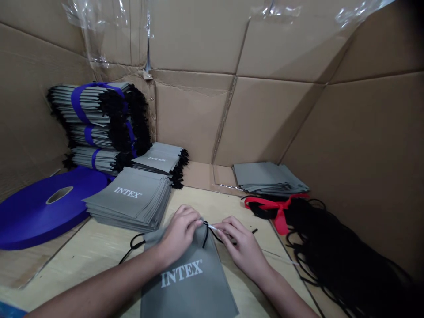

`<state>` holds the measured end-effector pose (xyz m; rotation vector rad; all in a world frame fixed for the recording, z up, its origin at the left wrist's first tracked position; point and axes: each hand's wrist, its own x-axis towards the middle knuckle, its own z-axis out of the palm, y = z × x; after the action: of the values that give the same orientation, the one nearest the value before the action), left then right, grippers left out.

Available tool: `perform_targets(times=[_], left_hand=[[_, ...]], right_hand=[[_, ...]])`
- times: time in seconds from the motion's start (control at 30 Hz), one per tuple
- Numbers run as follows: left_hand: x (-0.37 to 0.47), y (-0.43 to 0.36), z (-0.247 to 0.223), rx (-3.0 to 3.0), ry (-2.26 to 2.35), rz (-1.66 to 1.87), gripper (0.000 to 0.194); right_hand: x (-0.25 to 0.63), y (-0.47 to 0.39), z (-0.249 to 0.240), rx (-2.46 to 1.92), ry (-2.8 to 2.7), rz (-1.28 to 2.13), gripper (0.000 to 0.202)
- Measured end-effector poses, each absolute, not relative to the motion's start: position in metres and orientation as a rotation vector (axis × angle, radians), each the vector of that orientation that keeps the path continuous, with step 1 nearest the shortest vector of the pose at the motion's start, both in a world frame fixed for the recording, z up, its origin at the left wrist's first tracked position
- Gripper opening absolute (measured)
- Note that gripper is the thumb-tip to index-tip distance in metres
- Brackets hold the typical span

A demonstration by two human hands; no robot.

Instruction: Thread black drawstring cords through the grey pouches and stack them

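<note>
A grey drawstring bag [188, 302] with white INTEX lettering lies flat in front of me. My left hand [180, 229] is closed in a pinch on its top edge, near the right corner. Just right of that corner, the fingertips of my right hand [241, 249] pinch a slim whitish rod [212, 227]. A black cord [206, 238] loops at the corner between both hands, its end hanging over the fabric. Another black cord loop [135, 240] sticks out of the bag's top left corner. My fingers partly hide the rod and the top edge.
Grey bags are stacked at left [126, 207], behind it [159, 159] and at back right [265, 174]. Bundles tied with blue ribbon [89, 104] stand by a blue ribbon roll [29, 207]. Black cords [347, 260] with a red tie [281, 216] lie right. Cardboard walls [192, 115] surround the table.
</note>
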<state>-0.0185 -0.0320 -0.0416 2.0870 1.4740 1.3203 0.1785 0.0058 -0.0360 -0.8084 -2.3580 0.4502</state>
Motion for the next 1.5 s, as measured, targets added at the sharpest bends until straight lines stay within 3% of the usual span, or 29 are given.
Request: perform_targets(times=[1.5], left_hand=[[-0.018, -0.037, -0.036, 2.053, 1.332, 1.302, 0.03]], right_hand=[[0.19, 0.012, -0.033, -0.606, -2.411, 0.303, 0.023]])
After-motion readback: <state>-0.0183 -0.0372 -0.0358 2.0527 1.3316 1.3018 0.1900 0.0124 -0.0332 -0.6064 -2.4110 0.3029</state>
